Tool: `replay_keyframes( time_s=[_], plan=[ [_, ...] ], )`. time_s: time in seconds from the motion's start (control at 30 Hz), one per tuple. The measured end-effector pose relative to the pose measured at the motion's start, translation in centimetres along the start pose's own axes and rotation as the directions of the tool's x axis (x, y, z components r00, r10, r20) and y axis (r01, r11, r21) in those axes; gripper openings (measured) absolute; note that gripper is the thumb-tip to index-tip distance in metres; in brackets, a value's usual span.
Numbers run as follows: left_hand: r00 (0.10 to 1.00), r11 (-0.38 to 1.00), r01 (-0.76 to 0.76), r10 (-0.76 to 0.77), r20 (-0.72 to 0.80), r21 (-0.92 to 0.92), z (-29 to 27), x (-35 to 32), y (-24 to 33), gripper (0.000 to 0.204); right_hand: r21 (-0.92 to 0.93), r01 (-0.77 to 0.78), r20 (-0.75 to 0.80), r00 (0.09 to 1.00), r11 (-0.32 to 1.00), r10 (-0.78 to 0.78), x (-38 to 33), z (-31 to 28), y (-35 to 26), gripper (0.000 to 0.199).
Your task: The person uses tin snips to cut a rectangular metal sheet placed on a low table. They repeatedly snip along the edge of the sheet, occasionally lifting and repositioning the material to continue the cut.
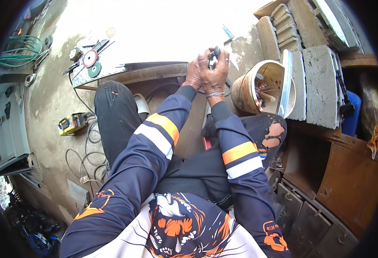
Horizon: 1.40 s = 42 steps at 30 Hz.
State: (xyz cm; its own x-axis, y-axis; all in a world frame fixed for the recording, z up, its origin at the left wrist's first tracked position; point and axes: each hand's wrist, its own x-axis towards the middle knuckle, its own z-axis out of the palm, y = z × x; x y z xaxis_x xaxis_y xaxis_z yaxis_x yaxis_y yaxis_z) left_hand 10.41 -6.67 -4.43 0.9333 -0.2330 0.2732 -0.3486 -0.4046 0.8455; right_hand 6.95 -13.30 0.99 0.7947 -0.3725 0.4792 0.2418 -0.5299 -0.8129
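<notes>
My left hand (193, 72) and my right hand (215, 76) are close together at the near right edge of the bright bench (154, 47). Their fingers are closed round a dark tool with a rounded end (215, 52). Most of it is hidden by my fingers, so its kind does not show. A bracelet circles my right wrist. Strong glare washes out the bench top. On its left end lie a reddish grinding disc (90, 58) and a green disc (94, 69), beside a power tool (75, 54) with a cord.
At my right stands a dirty bucket (245, 88) holding scraps and a metal strip (287, 81). Concrete blocks (318, 86) are stacked beyond it. Left on the floor are a yellow-black device (72, 124) and looped cable (83, 159). A green hose (25, 51) lies far left.
</notes>
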Motion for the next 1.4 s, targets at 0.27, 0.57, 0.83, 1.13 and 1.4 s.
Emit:
replay_keyframes(
  time_s=[0.27,0.57,0.83,1.13,1.4],
  plan=[
    [0.994,0.999,0.004,-0.009,-0.107,-0.047,0.1,0.3,1.8,0.031,0.178,-0.22,-0.028,0.973,0.959,0.229,1.1,0.4,0.3,0.046],
    [0.988,0.987,-0.004,-0.02,-0.152,-0.161,0.9,-0.5,0.6,0.027,0.131,-0.176,-0.025,0.983,0.976,0.181,0.3,1.2,0.4,0.029],
    [0.998,0.967,-0.062,0.065,-0.004,0.248,-1.1,-1.5,-0.4,0.06,0.313,-0.16,0.058,0.987,0.936,0.149,-1.8,-0.5,-0.4,0.021],
    [0.967,0.827,0.098,-0.21,0.142,0.554,-3.6,-0.9,-5.3,0.053,0.231,-0.19,0.013,0.981,0.954,0.193,-1.7,-0.7,-1.4,0.028],
    [0.987,0.838,0.057,-0.127,0.093,0.543,-3.0,-1.0,-5.1,0.08,0.228,-0.186,0.103,0.981,0.956,0.167,-1.0,-0.5,-1.3,0.025]
  ],
)
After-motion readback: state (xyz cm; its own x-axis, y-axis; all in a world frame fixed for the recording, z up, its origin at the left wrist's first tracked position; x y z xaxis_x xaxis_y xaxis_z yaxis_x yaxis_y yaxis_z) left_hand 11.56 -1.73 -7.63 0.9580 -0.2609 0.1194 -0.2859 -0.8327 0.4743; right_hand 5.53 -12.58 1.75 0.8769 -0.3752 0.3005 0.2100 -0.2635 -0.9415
